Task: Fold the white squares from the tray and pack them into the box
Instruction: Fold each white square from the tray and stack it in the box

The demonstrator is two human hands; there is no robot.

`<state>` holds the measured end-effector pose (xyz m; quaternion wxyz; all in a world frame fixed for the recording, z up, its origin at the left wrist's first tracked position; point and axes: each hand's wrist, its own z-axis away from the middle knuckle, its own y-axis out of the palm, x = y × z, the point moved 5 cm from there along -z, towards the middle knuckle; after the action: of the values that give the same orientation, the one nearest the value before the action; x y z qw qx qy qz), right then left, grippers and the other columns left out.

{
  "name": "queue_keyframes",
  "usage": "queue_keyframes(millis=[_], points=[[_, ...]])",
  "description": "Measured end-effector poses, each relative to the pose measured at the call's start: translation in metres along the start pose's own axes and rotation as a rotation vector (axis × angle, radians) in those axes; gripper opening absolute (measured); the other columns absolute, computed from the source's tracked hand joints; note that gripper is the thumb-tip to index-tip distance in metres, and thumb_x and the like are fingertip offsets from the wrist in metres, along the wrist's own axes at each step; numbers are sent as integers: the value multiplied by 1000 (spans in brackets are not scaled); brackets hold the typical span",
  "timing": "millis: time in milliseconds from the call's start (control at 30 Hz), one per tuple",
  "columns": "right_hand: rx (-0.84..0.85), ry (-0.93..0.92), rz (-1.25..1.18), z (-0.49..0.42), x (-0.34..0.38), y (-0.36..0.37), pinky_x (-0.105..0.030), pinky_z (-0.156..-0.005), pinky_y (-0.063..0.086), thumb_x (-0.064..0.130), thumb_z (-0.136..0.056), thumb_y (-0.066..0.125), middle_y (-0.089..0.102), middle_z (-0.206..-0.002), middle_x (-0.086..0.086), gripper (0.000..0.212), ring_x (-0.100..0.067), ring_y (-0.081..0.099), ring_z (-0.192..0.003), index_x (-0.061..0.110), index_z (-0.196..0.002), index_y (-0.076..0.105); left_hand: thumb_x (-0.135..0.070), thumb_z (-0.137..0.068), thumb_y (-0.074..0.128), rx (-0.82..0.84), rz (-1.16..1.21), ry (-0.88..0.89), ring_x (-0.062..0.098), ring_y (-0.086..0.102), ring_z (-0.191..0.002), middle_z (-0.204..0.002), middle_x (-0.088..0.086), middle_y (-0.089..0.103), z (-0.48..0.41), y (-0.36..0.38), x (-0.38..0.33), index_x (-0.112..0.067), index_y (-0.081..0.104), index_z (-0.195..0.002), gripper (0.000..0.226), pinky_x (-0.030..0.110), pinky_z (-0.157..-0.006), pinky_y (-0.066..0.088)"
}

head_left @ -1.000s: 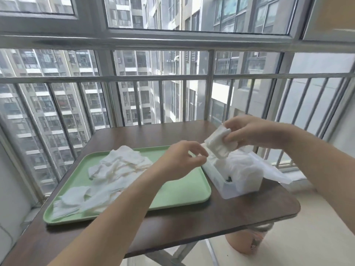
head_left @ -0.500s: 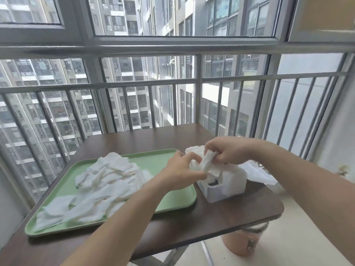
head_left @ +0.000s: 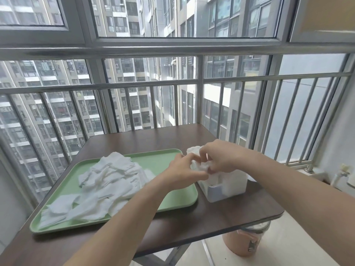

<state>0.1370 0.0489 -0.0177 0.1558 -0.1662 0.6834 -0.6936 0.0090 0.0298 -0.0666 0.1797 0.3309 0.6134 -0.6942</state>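
A folded square (head_left: 202, 166) sits at the mouth of the box (head_left: 230, 187), bunched between 2 sets of fingertips. The left hand (head_left: 183, 169) comes in from 9 o'clock of the box, fingers curled and pinching the near side of the wad. The right hand (head_left: 221, 157) arches over from 3 o'clock, fingers bent down onto the same piece. Neither hand is spread wide; both are narrowed on this 1 square. More white material shows above the rim at 12 o'clock of the box, so it looks to hold some pieces already, though how many I cannot tell.

The step in hand reads as packing: the fold seems done and the piece is being seated in the box. The next move probably calls for pressing it down without springing the fold, then letting go and sending 1 hand to 9 o'clock for a fresh piece.

That supply is large. A loose heap of white squares (head_left: 107, 181) lies on the green tray (head_left: 157, 159), which sits just beside the box at its 9 o'clock, so much of the task seems left. Tray and box rest on a dark table (head_left: 134, 139). Under the table's corner, at 5 o'clock of the box, stands a pinkish bucket (head_left: 245, 242). A metal railing (head_left: 199, 96) and tall buildings fill the 12 o'clock view.
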Motion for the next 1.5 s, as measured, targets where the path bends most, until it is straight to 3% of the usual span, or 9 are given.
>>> queue_keyframes(millis=[333, 533, 667, 833, 933, 1033, 1133, 1367, 1500], points=[[-40, -2, -90, 1, 4, -13, -29, -75, 56, 11, -81, 79, 67, -89, 8, 26, -12, 65, -84, 20, -104, 72, -38, -87, 74, -12, 145, 57, 15, 59, -104, -128, 0, 54, 9, -20, 14, -25, 56, -133, 51, 29, -89, 48], [-190, -91, -179, -3, 42, -43, -28, -85, 55, 14, -93, 63, 72, -100, 9, 17, -9, 66, -92, 23, -101, 75, -21, -97, 63, -158, 252, -11, 18, 63, -95, -106, 1, 68, 37, -84, 44, -24, 64, -109, 13, 30, -78, 51], [-92, -179, -320, -21, 91, -31, -11, -67, 48, 10, -95, 60, 74, -97, 5, 21, -2, 64, -79, 20, -104, 76, -16, -97, 62, -250, 259, -56, 15, 67, -92, -105, 3, 72, 58, -117, 67, -22, 67, -104, 11, 28, -74, 52], [61, -172, -245, -52, 129, 9, -31, -91, 51, 9, -96, 49, 66, -120, 4, 36, -17, 62, -107, 25, -124, 65, -14, -96, 62, -323, 287, -82, 14, 68, -88, -100, 2, 75, 74, -136, 89, -23, 68, -98, 11, 26, -71, 53], [76, -135, -301, -65, 141, 23, -33, -89, 51, 14, -96, 49, 66, -127, -7, 32, -26, 62, -113, 10, -123, 64, -13, -96, 62, -347, 296, -89, 14, 69, -86, -100, 3, 75, 78, -143, 99, -21, 69, -100, 11, 26, -70, 53], [43, -83, -412, -70, 144, 30, -43, -88, 53, 32, -94, 58, 68, -120, -19, 43, -34, 64, -108, -4, -117, 64, -13, -96, 62, -364, 301, -81, 14, 69, -87, -99, 2, 75, 78, -147, 104, -21, 70, -100, 12, 27, -73, 53], [43, -85, -448, -73, 142, 34, -29, -80, 51, 35, -86, 75, 69, -116, -7, 43, -23, 66, -101, 10, -121, 67, -13, -95, 64, -386, 294, -69, 14, 69, -86, -97, 2, 76, 73, -150, 106, -22, 69, -98, 12, 27, -72, 54], [-123, -62, -1058, -77, 118, 8, -23, -59, 50, 20, -90, 73, 73, -93, -10, 18, -14, 63, -74, 6, -100, 71, -17, -89, 74, -195, 339, -26, 16, 71, -100, -109, 1, 73, 45, -139, 99, -20, 63, -119, 33, 34, -90, 57], [-207, -4, -1273, -83, 115, 10, -25, -62, 51, 22, -96, 65, 71, -87, -5, 13, -13, 65, -69, 10, -97, 66, -7, -85, 77, -251, 565, 24, 15, 74, -84, -94, 2, 74, 37, -139, 98, -13, 68, -109, 26, 31, -75, 60]])
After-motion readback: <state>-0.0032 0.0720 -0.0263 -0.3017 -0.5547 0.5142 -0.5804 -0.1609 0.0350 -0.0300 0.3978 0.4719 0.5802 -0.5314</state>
